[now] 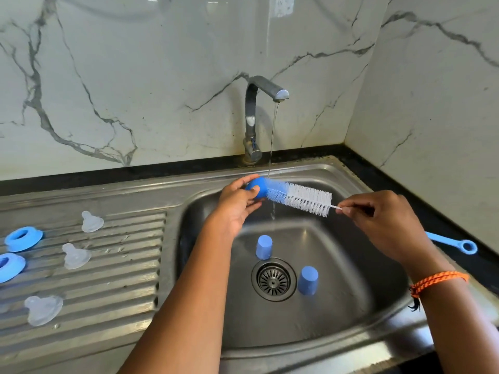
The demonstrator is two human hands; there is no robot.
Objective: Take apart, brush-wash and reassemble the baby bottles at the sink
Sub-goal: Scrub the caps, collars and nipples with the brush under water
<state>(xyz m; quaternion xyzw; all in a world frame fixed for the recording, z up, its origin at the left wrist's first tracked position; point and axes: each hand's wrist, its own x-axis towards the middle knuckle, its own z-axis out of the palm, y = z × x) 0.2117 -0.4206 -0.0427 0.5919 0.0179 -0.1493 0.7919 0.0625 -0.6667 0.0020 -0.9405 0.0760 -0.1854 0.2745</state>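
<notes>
My left hand [237, 201] grips a blue bottle cap [256, 187] over the sink basin. A blue-and-white bottle brush [299, 197] has its blue bristle end pushed into that cap. My right hand [378, 220] pinches the brush's thin white stem at its right end. A thin stream of water from the tap [255, 114] falls onto the brush near the cap. Two more blue caps [263, 247] [307, 280] stand upside down in the basin beside the drain [272, 279].
On the ribbed drainboard [121, 268] at left lie three clear silicone teats [91, 222] [75, 256] [43, 309] and two blue screw rings [23, 238] [9, 266]. A blue looped handle [459, 243] lies on the dark counter at right. Marble walls close the back and right.
</notes>
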